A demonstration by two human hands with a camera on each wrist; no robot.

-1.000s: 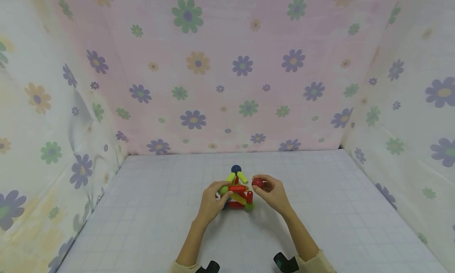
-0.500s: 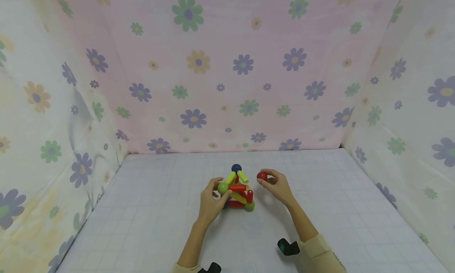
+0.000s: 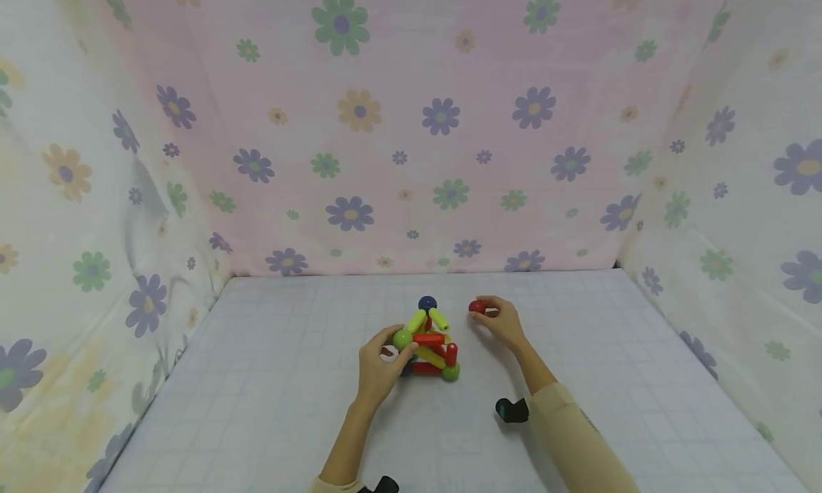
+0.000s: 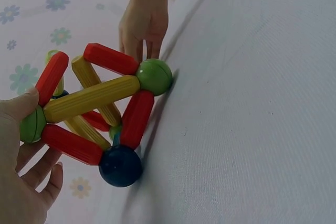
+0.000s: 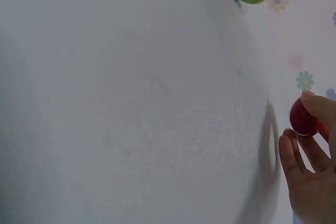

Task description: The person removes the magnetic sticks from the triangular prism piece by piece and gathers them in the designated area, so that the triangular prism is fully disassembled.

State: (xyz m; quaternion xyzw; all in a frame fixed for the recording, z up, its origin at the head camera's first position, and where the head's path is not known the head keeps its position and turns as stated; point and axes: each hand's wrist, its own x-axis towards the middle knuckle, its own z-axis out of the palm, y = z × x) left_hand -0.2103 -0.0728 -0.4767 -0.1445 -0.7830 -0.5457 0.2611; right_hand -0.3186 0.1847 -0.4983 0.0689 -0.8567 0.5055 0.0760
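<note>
A magnetic rod-and-ball structure (image 3: 429, 339) of red and yellow rods with green and blue balls stands mid-table. My left hand (image 3: 377, 368) holds it at its left side, thumb and fingers around a green ball (image 4: 32, 125) in the left wrist view. A dark blue ball (image 3: 427, 304) tops it, with two yellow-green rods running down from it. To the right of the structure, my right hand (image 3: 503, 323) pinches a red ball (image 5: 303, 118) between thumb and fingertips, apart from the structure. One short red rod (image 3: 452, 354) points up from the green ball (image 3: 451, 372) at the near right corner.
The table (image 3: 270, 379) has a pale cloth with a faint grid. Flower-printed cloth walls (image 3: 411, 122) enclose its back and both sides. A black camera mount (image 3: 511, 410) sits on the right wrist.
My right hand has drawn the red ball away from the structure, rightward and toward the back of the table. My left fingers have shifted slightly, showing more of the green ball; the structure stays put.
</note>
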